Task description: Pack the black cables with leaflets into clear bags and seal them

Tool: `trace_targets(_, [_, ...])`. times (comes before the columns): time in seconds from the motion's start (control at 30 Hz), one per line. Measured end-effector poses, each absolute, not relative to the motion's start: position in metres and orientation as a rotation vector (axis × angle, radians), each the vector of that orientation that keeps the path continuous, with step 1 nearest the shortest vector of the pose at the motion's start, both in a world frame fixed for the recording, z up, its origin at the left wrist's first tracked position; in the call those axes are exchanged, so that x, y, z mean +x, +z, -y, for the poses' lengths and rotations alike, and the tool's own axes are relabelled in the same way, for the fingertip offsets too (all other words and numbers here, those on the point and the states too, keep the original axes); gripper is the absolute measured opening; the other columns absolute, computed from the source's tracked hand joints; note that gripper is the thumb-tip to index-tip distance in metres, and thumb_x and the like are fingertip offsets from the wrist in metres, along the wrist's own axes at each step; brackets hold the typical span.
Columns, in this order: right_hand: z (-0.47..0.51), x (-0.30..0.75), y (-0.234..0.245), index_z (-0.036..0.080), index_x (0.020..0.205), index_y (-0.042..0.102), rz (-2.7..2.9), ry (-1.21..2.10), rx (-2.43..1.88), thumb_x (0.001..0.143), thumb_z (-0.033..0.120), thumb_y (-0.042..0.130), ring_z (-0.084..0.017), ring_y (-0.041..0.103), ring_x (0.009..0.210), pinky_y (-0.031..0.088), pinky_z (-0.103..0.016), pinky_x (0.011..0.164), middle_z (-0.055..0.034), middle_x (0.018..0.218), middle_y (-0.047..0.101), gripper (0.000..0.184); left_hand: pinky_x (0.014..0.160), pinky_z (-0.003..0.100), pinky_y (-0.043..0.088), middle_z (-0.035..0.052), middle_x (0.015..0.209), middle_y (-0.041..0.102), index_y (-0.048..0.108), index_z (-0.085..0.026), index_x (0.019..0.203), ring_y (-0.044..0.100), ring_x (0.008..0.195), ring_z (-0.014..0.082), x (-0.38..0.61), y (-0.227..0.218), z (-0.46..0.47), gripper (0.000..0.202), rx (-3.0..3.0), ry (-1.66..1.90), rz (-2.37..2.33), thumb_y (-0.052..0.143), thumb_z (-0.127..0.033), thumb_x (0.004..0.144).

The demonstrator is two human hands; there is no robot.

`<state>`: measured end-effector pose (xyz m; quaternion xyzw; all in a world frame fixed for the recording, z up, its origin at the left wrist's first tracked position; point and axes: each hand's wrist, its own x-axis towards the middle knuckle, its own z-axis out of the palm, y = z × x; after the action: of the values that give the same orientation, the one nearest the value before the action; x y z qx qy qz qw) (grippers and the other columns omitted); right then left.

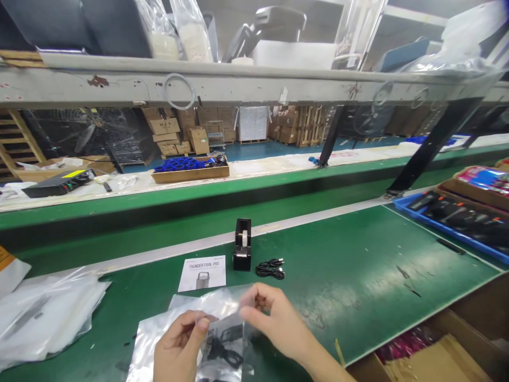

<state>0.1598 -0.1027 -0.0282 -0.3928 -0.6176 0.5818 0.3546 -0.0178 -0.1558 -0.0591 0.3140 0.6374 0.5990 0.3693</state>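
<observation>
A clear plastic bag (226, 322) is held up between my hands, with a black cable (225, 351) and a dark-printed sheet showing through it. My left hand (181, 342) pinches the bag's upper left edge between thumb and fingers. At the upper right edge, my right hand (276, 318) is closed on the plastic, its fingertips slightly blurred. Under the bag lie more clear bags (149, 334) on the green bench. Beyond them are a white "Thunder Trail Pro" leaflet (202, 272), a black tape dispenser (242, 262) and a coiled black cable (271, 269).
Stacked plastic bags (51, 323) lie at the left. A blue tray (477, 241) of black items stands at the right, above a cardboard box (445, 366). A cardboard tray (194, 174) with blue parts sits on the back ledge, below an overhead shelf (246, 87).
</observation>
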Motion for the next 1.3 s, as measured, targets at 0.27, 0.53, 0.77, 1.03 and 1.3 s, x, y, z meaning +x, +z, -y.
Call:
trace_targets(0.27, [0.094, 0.155, -0.033, 0.014, 0.073, 0.065, 1.53, 1.515, -1.046, 0.069, 0.026, 0.063, -0.012, 0.053, 0.065, 0.041, -0.023, 0.062, -0.0006, 0.068, 0.061, 0.012, 0.056, 0.012, 0.044, -0.0082, 0.054, 0.054, 0.058, -0.021, 0.065, 0.05, 0.058, 0.0069, -0.012, -0.05, 0.153, 0.037, 0.599, 1.686, -1.449, 0.081, -0.039, 0.041])
trace_targets(0.53, [0.094, 0.153, -0.035, 0.014, 0.068, 0.062, 1.548, 1.542, -1.019, 0.073, 0.025, 0.058, -0.013, 0.054, 0.063, 0.042, -0.024, 0.061, -0.0006, 0.064, 0.06, 0.013, 0.062, 0.024, 0.049, 0.0011, 0.073, 0.065, 0.063, -0.021, 0.077, 0.058, 0.071, 0.0159, -0.021, -0.04, 0.149, 0.04, 0.467, 1.429, -1.386, 0.07, -0.053, 0.053])
trace_targets(0.77, [0.102, 0.153, -0.027, 0.016, 0.067, 0.062, 1.61, 1.491, -1.029, 0.073, 0.021, 0.058, -0.012, 0.054, 0.065, 0.041, -0.023, 0.062, 0.0004, 0.066, 0.06, 0.009, 0.054, 0.02, 0.041, -0.0037, 0.063, 0.055, 0.06, -0.024, 0.056, 0.05, 0.059, 0.0116, -0.008, -0.023, 0.159, 0.014, 1.038, 1.765, -1.947, 0.066, -0.036, 0.059])
trace_targets(1.03, [0.097, 0.144, -0.034, 0.014, 0.065, 0.066, 1.598, 1.51, -1.021, 0.071, 0.026, 0.062, -0.01, 0.05, 0.059, 0.038, -0.021, 0.055, 0.0002, 0.062, 0.059, 0.014, 0.066, 0.025, 0.05, 0.0025, 0.073, 0.069, 0.063, -0.022, 0.083, 0.063, 0.073, 0.0205, -0.031, -0.047, 0.147, 0.044, 0.845, 1.409, -1.488, 0.074, -0.048, 0.048])
trace_targets(1.3, [0.086, 0.159, -0.042, 0.025, 0.085, 0.071, 1.875, 1.252, -0.844, 0.072, 0.0, 0.046, -0.011, 0.058, 0.075, 0.043, -0.022, 0.069, -0.0004, 0.08, 0.065, 0.038, 0.081, 0.026, 0.045, 0.0053, 0.1, 0.069, 0.069, -0.023, 0.076, 0.057, 0.098, 0.0235, -0.049, -0.048, 0.152, 0.027, 0.88, 1.161, -1.475, 0.066, -0.046, 0.061])
